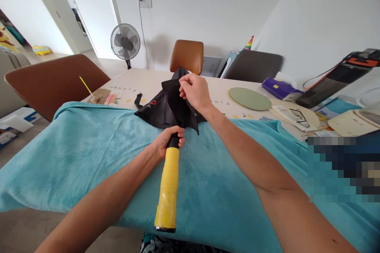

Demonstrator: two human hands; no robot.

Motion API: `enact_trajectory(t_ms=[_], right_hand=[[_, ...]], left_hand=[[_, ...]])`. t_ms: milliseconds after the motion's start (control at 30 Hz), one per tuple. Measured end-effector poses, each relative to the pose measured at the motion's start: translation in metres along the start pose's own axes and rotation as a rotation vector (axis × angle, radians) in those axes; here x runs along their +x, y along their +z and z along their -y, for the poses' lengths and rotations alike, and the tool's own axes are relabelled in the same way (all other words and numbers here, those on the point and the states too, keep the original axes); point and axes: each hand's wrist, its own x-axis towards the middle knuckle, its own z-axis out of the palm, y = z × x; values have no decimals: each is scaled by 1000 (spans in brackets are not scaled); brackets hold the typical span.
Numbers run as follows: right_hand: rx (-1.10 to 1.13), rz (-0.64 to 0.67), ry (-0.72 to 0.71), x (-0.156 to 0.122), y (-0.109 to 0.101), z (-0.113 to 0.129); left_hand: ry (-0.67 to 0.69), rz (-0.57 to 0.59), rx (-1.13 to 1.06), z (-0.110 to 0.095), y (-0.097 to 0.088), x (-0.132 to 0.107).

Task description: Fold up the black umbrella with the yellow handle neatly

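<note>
**Racket Handle Gripped, Black Cover Pinched at the Top**

Nearest the camera, the long handle wrapped in bright yellow grip tape [168,187] juts out over the table's front edge, its butt end hanging just past the fluffy turquoise towel [89,154] spread across the tabletop. Up at the top of that tape, the left hand [168,142] is wrapped round the shaft, fingers curled closed around it, the forearm coming in low from the lower left. A firm hold there looks right: it would keep the shaft from twisting while the fabric above is worked.

Beyond it, the black fabric racket cover [166,106] lies bunched over the head end, resting on the towel's far edge and partly on the table. The right hand [194,91] is raised above it, wrist bent, thumb and fingertips pinching the cover's upper fold; the right forearm stretches in long from the lower right. Judging from the slack cloth, a small pinch near the edge and a pull in line with the shaft would serve better than a handful.

Further back sit a flat round sage-green mat [249,99] on the cream table [148,81], a tan leather chair [187,55] and a white standing fan [125,42] by the wall.
</note>
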Motion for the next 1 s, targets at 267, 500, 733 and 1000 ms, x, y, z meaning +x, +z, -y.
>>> enact_trajectory(t_ms=[267,500,733,1000], right_hand=[[26,64,-217,20,17,45],[-136,38,-115,2,-16,17],[-500,159,8,-31,-50,-29],[-827,603,192,-76,-42,-28]], left_hand=[[-28,-11,32,0,1,0],[-4,-13,-11,0,0,-1],[12,-31,-7,1,0,1],[20,-18,-6,-2,-1,1]])
